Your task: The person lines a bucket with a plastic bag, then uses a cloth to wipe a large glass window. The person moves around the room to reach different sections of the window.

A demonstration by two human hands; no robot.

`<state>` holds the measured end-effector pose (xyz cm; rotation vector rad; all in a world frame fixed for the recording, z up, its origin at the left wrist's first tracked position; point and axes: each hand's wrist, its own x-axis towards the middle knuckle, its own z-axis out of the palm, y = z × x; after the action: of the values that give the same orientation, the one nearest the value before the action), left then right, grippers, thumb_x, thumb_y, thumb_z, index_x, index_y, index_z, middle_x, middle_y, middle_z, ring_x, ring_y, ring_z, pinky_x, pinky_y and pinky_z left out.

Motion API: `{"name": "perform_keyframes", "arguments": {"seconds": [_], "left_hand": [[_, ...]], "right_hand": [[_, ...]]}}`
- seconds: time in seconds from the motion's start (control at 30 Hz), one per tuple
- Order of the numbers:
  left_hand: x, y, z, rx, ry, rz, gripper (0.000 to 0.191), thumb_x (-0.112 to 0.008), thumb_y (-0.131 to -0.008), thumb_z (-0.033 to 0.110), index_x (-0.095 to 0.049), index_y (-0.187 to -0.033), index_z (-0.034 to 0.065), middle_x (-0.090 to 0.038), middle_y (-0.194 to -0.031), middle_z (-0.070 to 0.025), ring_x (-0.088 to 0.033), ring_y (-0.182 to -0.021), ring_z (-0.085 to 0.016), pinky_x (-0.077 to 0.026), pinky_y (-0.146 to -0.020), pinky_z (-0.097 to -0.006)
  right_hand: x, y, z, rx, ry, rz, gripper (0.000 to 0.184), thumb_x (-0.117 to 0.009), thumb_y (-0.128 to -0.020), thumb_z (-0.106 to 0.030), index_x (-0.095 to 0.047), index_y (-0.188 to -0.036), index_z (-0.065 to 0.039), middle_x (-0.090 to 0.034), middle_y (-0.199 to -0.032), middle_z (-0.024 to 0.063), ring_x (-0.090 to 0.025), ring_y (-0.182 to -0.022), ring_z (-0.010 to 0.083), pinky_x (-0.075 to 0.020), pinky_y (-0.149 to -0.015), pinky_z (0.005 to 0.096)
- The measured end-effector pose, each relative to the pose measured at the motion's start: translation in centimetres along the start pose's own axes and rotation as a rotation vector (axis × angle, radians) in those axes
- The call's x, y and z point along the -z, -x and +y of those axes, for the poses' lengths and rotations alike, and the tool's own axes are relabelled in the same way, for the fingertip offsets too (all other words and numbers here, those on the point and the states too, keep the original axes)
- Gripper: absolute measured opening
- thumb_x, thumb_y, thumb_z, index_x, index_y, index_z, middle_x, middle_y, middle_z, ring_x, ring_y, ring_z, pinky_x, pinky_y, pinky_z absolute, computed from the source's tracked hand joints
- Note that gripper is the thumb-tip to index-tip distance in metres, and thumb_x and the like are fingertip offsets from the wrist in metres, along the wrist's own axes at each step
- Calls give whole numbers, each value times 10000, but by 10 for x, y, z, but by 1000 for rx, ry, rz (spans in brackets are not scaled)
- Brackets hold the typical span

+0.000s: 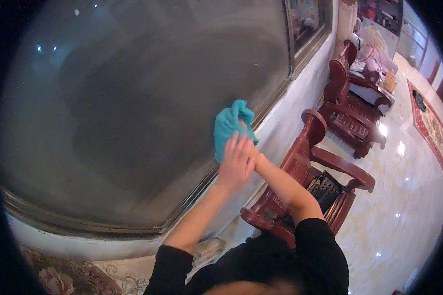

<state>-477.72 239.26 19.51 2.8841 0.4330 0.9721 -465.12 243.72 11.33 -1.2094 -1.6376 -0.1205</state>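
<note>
A teal cloth (225,127) is pressed against the large dark window pane (144,96), close to its lower metal frame (271,107). My right hand (251,147) holds the cloth, which wraps over part of its fingers. Across the back of that hand lies my left hand (237,160), slightly blurred, its fingers extended and their tips at the cloth. The pane looks hazy towards its edges, with a darker patch in its middle and several light reflections.
A reddish-brown wooden armchair (317,156) stands beside my right arm, a black perforated item (326,190) on it. Behind it is a second armchair (345,97) with bags (376,55) nearby. A patterned rug (430,125) lies on the glossy tiled floor (398,191). Floral fabric (77,273) shows lower left.
</note>
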Motion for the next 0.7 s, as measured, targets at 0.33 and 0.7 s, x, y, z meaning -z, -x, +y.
{"name": "perform_keyframes", "arguments": {"seconds": [0.33, 0.7], "left_hand": [[-61, -23, -47, 59, -527, -278, 459, -609, -794, 194, -569, -1235, 72, -505, -1268, -178, -406, -1260, -416, -273, -1096, -543], [-102, -135, -73, -371, -506, -305, 288, -608, -816, 279, -664, -1041, 108, -594, -1123, -141, -399, -1277, -430, -240, -1121, -539]], "right_hand": [[87, 58, 59, -425, 5, 137, 286, -578, -814, -46, -603, -1097, -15, -568, -1136, 214, -534, -1038, 370, -444, -864, 432], [66, 109, 82, -687, 324, -168, 364, -533, -915, -276, -558, -1195, -45, -639, -1070, 171, -572, -1070, 339, -424, -897, 470]]}}
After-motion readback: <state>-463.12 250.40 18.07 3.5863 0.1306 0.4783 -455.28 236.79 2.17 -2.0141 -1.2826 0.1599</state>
